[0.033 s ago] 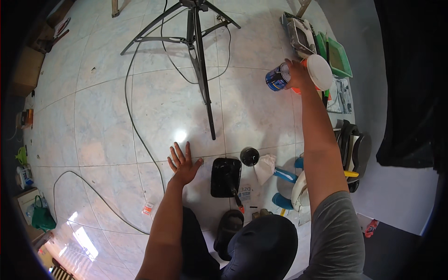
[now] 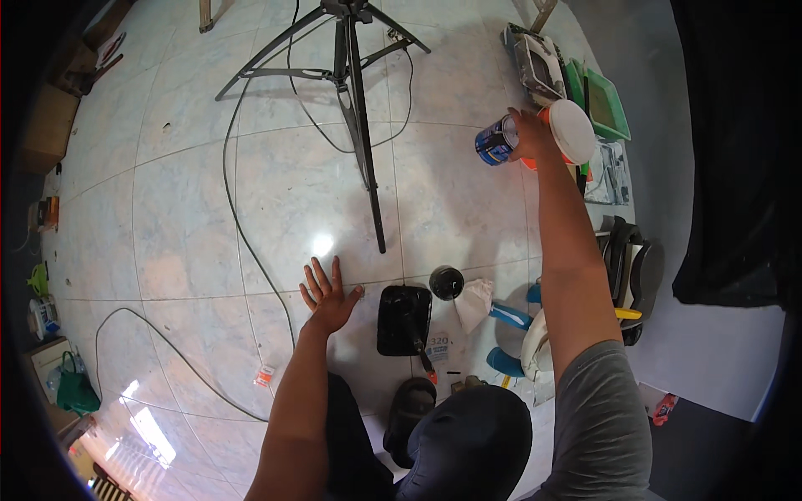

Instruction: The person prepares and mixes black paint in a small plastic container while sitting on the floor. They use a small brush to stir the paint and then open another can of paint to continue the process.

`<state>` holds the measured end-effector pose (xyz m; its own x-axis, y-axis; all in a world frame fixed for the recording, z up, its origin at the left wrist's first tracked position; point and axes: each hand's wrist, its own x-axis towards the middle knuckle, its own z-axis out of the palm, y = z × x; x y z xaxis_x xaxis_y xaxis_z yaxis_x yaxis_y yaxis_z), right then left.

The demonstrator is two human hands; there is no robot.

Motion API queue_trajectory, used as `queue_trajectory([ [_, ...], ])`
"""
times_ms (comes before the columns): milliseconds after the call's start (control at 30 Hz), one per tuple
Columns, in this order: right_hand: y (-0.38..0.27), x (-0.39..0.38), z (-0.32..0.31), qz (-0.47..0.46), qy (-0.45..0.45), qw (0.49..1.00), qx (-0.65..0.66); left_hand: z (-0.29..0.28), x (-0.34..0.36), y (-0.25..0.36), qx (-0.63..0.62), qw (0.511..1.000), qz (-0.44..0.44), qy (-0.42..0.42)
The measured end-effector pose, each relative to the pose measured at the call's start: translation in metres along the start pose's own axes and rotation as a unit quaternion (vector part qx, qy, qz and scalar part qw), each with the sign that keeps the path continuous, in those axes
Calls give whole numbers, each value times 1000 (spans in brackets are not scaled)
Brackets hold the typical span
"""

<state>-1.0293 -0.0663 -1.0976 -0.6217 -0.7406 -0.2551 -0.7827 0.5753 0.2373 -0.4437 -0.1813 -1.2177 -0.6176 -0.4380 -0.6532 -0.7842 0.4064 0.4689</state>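
Note:
My right hand (image 2: 531, 136) reaches far forward, its fingers curled over the top of a small metal can (image 2: 494, 144) with a blue and dark label. The can tilts in the view, and I cannot tell whether it touches the floor. Close behind that hand is a bucket with a white lid (image 2: 573, 132) and orange sides. My left hand (image 2: 327, 296) is spread flat on the tiles with nothing in it. To its right lie a black tray (image 2: 403, 321) with a brush (image 2: 420, 346) across it and a small round black container (image 2: 447, 282).
A black tripod (image 2: 359, 125) stands ahead, and a dark cable (image 2: 231, 196) winds across the tiled floor. At right are a green tray (image 2: 607, 100), a cloth pouch (image 2: 475, 303), a blue-handled tool (image 2: 510, 315) and a wall. An orange-and-white packet (image 2: 264, 376) lies at left.

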Motion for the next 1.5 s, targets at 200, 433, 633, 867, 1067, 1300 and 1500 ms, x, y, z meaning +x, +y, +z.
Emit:
queue_trajectory([
  [200,12,8,19,-14,18,999,-45,-3,5,10,0,999,-18,-31],
  [433,-13,5,8,28,-53,995,75,-8,4,6,4,999,-32,-41],
  [633,-70,-28,3,69,-72,991,92,-2,8,3,23,998,-39,-36],
  [867,-142,-98,-30,83,-54,989,110,9,20,1,43,998,-31,-16],
  [1067,-190,-201,-93,68,37,980,182,20,18,-7,79,996,-37,22],
  [1300,-239,-371,-156,-46,133,979,145,39,22,-25,20,996,20,87],
  [1500,-294,-481,-149,-174,146,947,228,0,-37,-67,-459,884,68,-54],
])
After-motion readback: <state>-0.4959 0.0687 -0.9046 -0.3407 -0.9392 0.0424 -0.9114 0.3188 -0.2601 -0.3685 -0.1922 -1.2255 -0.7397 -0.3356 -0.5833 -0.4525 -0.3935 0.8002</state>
